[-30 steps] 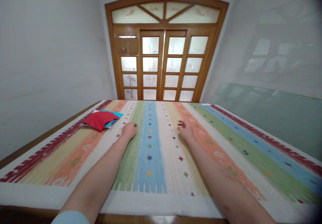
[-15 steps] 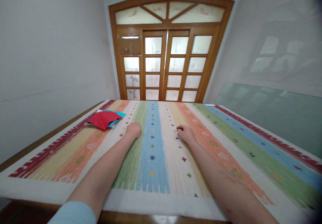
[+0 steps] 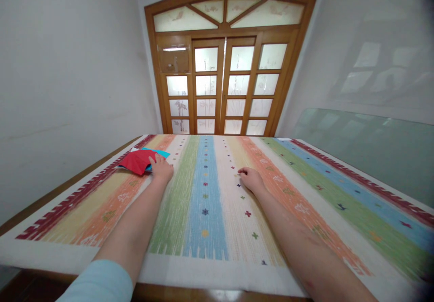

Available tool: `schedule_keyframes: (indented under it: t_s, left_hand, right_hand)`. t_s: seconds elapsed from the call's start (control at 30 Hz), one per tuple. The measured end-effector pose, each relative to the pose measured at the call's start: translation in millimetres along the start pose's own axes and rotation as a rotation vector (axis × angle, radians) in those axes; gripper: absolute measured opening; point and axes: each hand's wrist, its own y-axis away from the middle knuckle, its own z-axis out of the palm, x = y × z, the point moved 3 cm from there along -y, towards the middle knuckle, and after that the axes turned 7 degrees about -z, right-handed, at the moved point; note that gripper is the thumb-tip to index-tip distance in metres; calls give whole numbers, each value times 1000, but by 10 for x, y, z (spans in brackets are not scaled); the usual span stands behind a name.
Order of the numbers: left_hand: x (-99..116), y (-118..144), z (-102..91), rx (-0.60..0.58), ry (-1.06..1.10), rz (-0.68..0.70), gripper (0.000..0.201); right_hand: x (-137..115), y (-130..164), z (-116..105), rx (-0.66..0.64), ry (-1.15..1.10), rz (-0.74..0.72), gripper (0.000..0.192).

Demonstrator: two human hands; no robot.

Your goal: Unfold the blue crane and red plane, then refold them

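A small pile of coloured sheets, apparently paper or cloth, lies on the far left part of the striped tablecloth (image 3: pixel 205 220). A red sheet (image 3: pixel 134 161) with a curved outline is on top, and blue sheet (image 3: pixel 165 153) edges and some white show beneath it. My left hand (image 3: pixel 162 168) reaches to the right edge of this pile, fingers stretched out and touching the red sheet. Well to the right, my right hand (image 3: pixel 250 178) rests on a pale stripe of the cloth. Its fingers are curled in, with nothing visible in them.
Wooden double doors (image 3: pixel 224 80) with patterned glass panes stand beyond the table. A pale green glass-like panel (image 3: pixel 366 153) leans along the right wall. A small white item (image 3: pixel 284 139) lies at the table's far right edge. Plain walls flank both sides.
My left hand has moved left from the green stripe to the pile, and its fingers have opened out onto the red sheet. My right hand has stayed in place.
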Motion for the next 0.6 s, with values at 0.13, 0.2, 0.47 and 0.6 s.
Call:
schedule_keyframes:
  t_s: [0.13,0.2,0.47,0.6]
  left_hand:
    - [-132,-48,85,-3,-50,-68,57]
    - [-148,-70,117,-10,-59,-90,58]
    - [-133,-82,107,-23,-59,-126,62]
    - [-80,2,-22,33,-41,-85,62]
  right_hand:
    - [-10,11,-13,1,1,4,27]
    - [-9,11,-14,0,0,4,27]
    - [22,-11,12,0,-12,6,26]
    - [28,-11,16,1,-22,15,26]
